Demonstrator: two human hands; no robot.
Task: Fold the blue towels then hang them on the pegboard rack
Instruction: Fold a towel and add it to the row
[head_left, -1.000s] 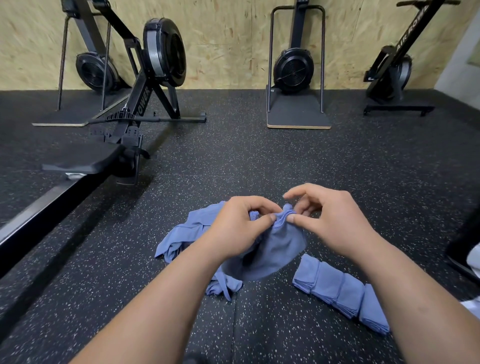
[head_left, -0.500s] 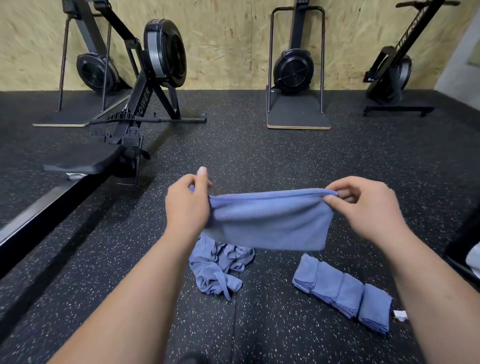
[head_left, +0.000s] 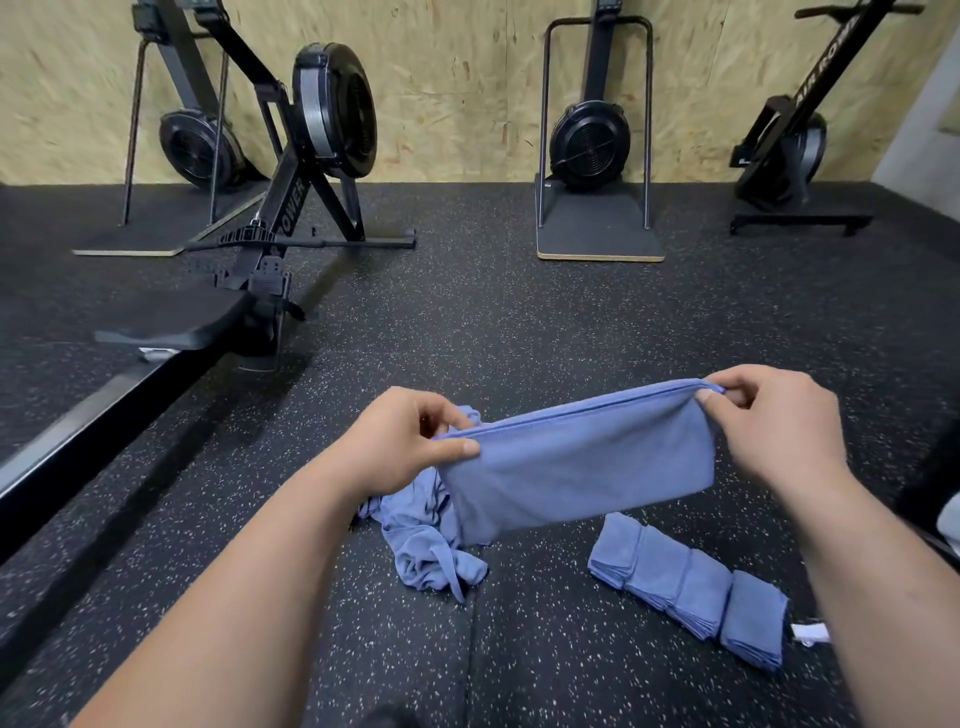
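1. A black speckled floor is stretching away to a plywood wall, leaving a wide bare stretch between the hands and that wall.
2. A rowing machine is sitting on the left, its long rail running diagonally toward the lower left edge of the view. More upright machines are standing along the wall.
3. A blue towel is hanging doubled over, its two hemmed edges lying together along the top. It is forming a smooth, wide rectangle, tilting higher on the right.
4. The left hand is pinching the towel's upper left corner between thumb and curled fingers. The right hand is pinching the upper right corner the same way. The towel is stretching taut between them, in the air above the floor.
5. A crumpled heap of blue towels is lying on the floor beneath the held towel's lower left corner.
6. A row of folded towels is lying overlapped on the floor to the right, apart from the heap, with a small white scrap just beside its near end.
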